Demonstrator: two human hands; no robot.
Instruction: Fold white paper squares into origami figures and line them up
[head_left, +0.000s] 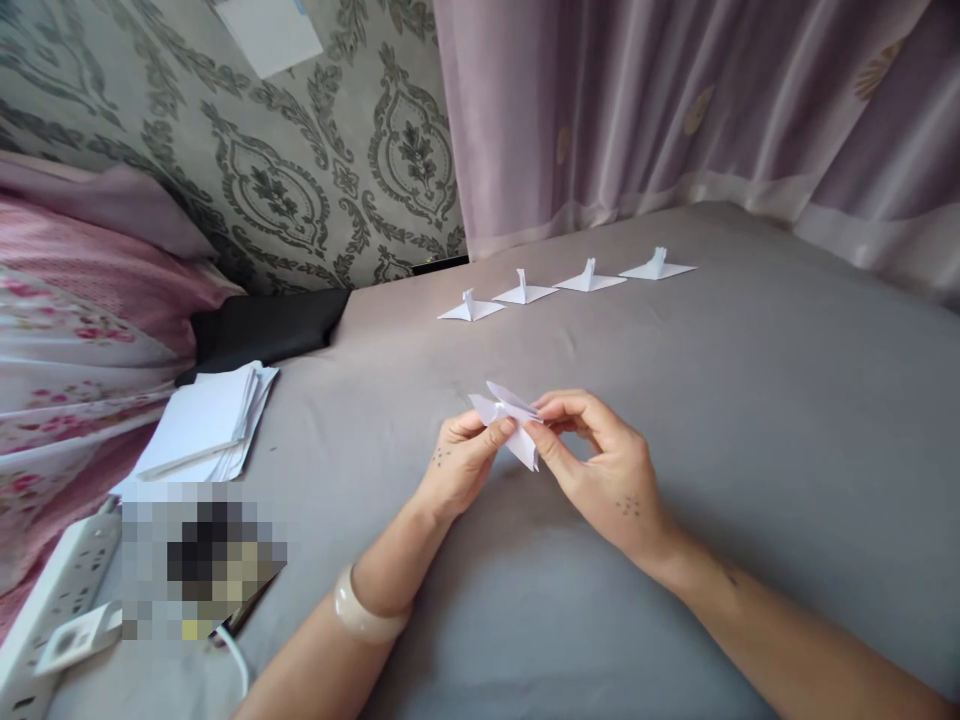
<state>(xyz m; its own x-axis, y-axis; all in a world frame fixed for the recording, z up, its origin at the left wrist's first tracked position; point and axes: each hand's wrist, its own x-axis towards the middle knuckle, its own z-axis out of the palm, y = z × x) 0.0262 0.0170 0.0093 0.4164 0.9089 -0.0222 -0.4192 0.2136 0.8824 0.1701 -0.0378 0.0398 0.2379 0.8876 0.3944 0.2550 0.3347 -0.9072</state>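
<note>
A small white folded paper piece (514, 422) is held up in front of me, its pointed flaps spreading to the upper left and one flap hanging down. My left hand (471, 455) pinches its left side, thumb on the near face. On the other side, my right hand (600, 465) grips the right edge between thumb and fingers. Part of the paper is hidden behind my fingers. Beyond my hands, several folded white paper figures (590, 278) with flat wide bases and upright middle parts stand in a slanting row.
A stack of white paper sheets (199, 420) lies at the left, near a black flat item (270, 325). Closer in are a white power strip (64, 600) with a plugged-in charger (79, 638) and a pixelated object (210, 565). A purple curtain (637, 110) hangs behind the grey cloth surface (787, 400).
</note>
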